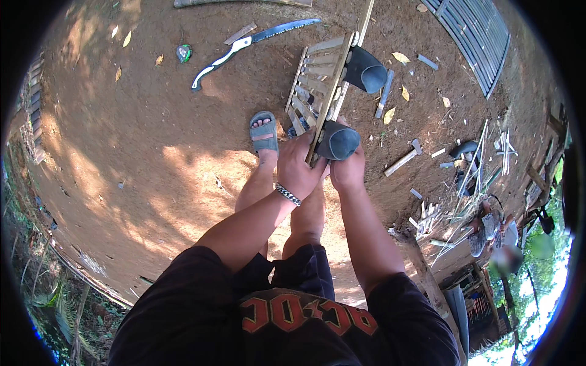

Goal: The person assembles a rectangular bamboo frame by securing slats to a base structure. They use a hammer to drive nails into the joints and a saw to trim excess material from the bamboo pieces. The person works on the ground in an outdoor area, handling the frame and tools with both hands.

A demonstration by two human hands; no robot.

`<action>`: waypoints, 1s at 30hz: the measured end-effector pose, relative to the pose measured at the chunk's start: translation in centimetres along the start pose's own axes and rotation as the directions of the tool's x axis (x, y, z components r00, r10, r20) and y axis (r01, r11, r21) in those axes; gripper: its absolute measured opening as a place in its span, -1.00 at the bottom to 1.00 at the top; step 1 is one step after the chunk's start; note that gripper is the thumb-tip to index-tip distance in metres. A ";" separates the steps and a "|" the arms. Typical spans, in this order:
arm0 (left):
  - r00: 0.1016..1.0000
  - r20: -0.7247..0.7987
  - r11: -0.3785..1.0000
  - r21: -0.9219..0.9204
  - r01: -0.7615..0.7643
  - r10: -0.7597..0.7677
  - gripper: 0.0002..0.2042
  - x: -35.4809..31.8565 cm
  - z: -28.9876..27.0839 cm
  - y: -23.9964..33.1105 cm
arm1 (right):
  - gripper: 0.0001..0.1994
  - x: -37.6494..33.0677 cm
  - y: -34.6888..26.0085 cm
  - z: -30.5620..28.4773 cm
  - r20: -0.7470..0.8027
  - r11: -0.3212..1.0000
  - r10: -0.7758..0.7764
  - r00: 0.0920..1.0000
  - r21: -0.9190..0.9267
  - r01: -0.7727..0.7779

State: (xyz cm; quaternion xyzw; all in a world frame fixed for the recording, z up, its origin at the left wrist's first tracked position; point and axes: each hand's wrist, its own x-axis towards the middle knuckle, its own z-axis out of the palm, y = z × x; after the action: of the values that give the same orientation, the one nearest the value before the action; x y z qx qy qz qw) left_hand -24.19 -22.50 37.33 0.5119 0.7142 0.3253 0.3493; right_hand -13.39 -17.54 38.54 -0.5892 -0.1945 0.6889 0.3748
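A slatted bamboo rack stands tilted in front of me, with long rails and several short crosspieces. Two black, rounded, cup-like pieces stick out from its right side: a far one and a near one. My left hand is closed around the near end of the rack's rail, a chain bracelet on its wrist. My right hand curls round the near black piece from the right, its fingers partly hidden behind it. Both hands are close together at this end.
On the dirt ground lie a curved saw, a green tape measure, a hammer and several cut bamboo pieces. A bamboo slat panel is at the far right. My sandalled foot is just left of the rack.
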 end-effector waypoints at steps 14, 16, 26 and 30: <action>1.000 0.000 1.000 0.020 -0.011 0.011 -0.41 -2.1 -0.7 -0.5 | -0.61 -0.4 0.9 -0.1 0.001 1.000 0.003 1.000 0.016 -0.003; 1.000 0.003 0.999 0.036 -0.003 0.003 -0.41 -2.1 -0.9 -0.4 | -0.61 -0.6 0.6 0.2 -0.002 0.998 0.031 1.000 0.057 -0.031; 1.000 0.006 0.997 0.078 -0.012 0.012 -0.45 -2.0 -1.8 -1.0 | -0.60 0.2 1.1 -0.1 0.046 0.998 0.041 0.998 0.044 -0.043; 1.000 0.000 0.998 0.064 0.027 -0.027 -0.43 -2.2 -1.9 -1.1 | -0.61 0.3 1.2 0.0 0.007 0.997 0.049 0.999 0.058 -0.049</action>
State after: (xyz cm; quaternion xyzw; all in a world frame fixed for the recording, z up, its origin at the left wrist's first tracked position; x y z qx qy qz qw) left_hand -25.78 -25.13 37.85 0.5132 0.7310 0.2973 0.3376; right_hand -13.74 -18.05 37.52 -0.5809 -0.1606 0.7048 0.3743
